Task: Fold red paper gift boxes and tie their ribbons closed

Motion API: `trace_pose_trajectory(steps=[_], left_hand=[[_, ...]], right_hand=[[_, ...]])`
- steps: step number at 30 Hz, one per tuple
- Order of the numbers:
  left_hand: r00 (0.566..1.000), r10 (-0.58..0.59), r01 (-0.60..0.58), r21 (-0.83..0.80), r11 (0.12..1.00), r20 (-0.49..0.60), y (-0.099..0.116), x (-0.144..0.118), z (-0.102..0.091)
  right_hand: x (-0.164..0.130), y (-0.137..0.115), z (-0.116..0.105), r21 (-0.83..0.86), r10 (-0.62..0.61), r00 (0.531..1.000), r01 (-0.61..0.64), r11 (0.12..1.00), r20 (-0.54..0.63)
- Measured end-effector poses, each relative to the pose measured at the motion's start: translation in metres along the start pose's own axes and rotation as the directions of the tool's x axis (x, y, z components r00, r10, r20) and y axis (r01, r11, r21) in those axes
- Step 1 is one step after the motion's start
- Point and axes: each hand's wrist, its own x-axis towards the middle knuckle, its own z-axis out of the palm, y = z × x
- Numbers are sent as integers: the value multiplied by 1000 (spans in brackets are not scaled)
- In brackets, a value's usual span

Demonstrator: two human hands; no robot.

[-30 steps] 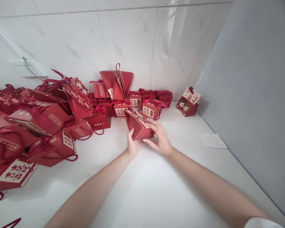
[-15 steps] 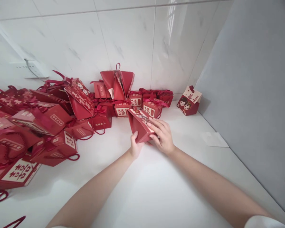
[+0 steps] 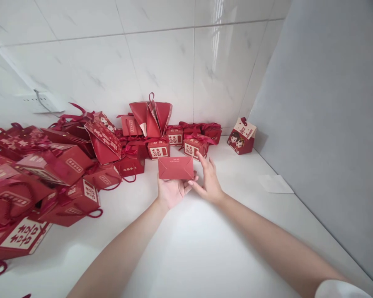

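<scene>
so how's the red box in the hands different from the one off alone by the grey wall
The held box shows a plain red folded underside; the lone box shows a cartoon couple and a cream top. The held one is lifted by the left hand; the lone one sits tilted on the white surface. Both are red.

The scene is lit brightly and evenly. A window glare is reflected on the tiled wall (image 3: 217, 45). Soft shadows are cast on the white worktop (image 3: 205, 248). Straight lines are bent near the edges.
</scene>
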Motion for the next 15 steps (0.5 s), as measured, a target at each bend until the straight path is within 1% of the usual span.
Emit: trace_pose_trajectory(steps=[4, 7, 10, 12, 15], left_hand=[[1000, -8, 7, -18, 1000, -21, -3, 1, -3], [1000, -6, 7, 25, 1000, -20, -3, 2, -1], [998, 23, -18, 86, 996, -61, -4, 2, 1], [995, 38, -27, 116, 993, -96, -4, 2, 1], [992, 59, -45, 132, 990, -108, -6, 2, 2]], right_hand=[[1, -1, 1, 4, -14, 1000, 14, 1000, 19], [0, 1, 2, -12, -65, 997, 64, 998, -44], [-1, 5, 2, -40, -143, 982, 139, 989, -119], [-2, 6, 3, -51, -169, 976, 163, 985, -136], [-3, 6, 3, -51, -161, 978, 156, 986, -130]])
